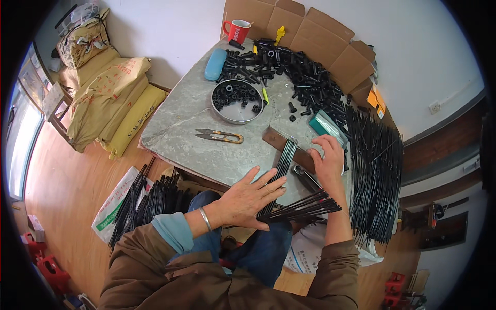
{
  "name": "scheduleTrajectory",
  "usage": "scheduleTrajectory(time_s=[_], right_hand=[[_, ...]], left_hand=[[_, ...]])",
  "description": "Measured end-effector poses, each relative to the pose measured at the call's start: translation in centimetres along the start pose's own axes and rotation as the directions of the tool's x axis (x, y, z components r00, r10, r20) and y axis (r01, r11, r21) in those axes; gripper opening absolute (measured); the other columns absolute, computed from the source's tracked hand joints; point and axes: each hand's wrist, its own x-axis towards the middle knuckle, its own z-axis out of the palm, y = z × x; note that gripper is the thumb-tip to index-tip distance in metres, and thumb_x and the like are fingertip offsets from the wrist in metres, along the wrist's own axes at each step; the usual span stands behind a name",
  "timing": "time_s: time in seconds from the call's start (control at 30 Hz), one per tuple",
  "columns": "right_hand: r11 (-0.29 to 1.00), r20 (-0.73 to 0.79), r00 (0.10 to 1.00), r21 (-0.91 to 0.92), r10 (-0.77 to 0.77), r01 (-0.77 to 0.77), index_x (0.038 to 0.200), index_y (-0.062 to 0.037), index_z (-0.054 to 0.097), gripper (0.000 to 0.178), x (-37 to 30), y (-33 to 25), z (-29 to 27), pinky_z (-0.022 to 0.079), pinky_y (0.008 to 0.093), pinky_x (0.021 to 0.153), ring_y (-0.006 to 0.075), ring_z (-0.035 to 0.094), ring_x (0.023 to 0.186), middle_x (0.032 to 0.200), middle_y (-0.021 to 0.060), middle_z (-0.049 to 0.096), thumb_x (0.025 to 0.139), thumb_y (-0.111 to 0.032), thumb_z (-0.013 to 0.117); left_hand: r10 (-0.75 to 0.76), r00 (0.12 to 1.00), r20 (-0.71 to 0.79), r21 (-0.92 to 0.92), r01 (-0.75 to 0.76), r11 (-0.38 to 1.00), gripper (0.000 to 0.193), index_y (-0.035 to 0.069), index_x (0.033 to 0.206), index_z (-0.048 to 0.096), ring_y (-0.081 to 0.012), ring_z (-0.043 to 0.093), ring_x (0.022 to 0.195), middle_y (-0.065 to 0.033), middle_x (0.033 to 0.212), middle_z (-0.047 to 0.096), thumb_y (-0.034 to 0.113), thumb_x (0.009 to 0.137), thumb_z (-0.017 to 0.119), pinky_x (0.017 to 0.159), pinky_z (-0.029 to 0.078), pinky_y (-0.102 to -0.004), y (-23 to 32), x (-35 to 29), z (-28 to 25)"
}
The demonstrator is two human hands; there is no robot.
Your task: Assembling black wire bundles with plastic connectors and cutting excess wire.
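Note:
My left hand [253, 199], with a silver bangle at the wrist, lies with fingers stretched out across a bundle of thin dark rods [283, 166]. The rods' shiny far ends rest on a flat brown bar [276, 138]. Under that hand's thumb side, a second group of black rods [310, 205] fans out to the right. To the right of the bar, my right hand [330, 160] is raised with thumb and fingers bent and apart, nothing visible between them. A dark tool with a metal end [306, 178] lies just left of its wrist, partly hidden.
On the stone-patterned table [175, 121] are snips [219, 136], a metal bowl [237, 121] of small black parts, heaped black bolt-like pieces [305, 72], a blue case [215, 64], a teal case [328, 128] and a red mug [238, 32]. Long black rods [374, 175] cover the right edge.

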Motion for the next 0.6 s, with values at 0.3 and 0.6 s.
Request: scheduleTrajectory(time_s=[0.3, 0.6], right_hand=[[0.884, 0.287, 0.87, -0.128, -0.4, 0.449, 0.118, -0.0186, 0.058, 0.04, -3.4, -4.7, 0.5, 0.029, 0.0607, 0.101, 0.0345, 0.039, 0.128, 0.136, 0.0085, 0.046, 0.078, -0.019, 0.061], [0.289, 0.501, 0.743, 0.865, -0.443, -0.411, 0.108, 0.0006, 0.056, 0.028, -2.4, -12.9, -8.1, 0.043, 0.0321, 0.09, 0.0192, 0.058, 0.099, 0.098, 0.0113, 0.061, 0.095, -0.02, 0.042]], left_hand=[[0.085, 0.996, -0.01, 0.062, -0.084, 0.995, 0.083, 0.009, 0.136, 0.044, -0.0295, 0.018, 0.141, -0.0057, 0.147, 0.034, 0.057, 0.072, 0.066, 0.112, 0.011, -0.0526, 0.7, -0.1, -0.3], [-0.304, 0.739, -0.601, -0.615, -0.186, 0.766, 0.029, -0.001, 0.11, 0.063, -0.0166, 0.048, 0.12, -0.0117, 0.127, 0.057, 0.008, 0.082, 0.065, 0.09, 0.044, -0.0301, 6.4, 1.4, -21.5]])
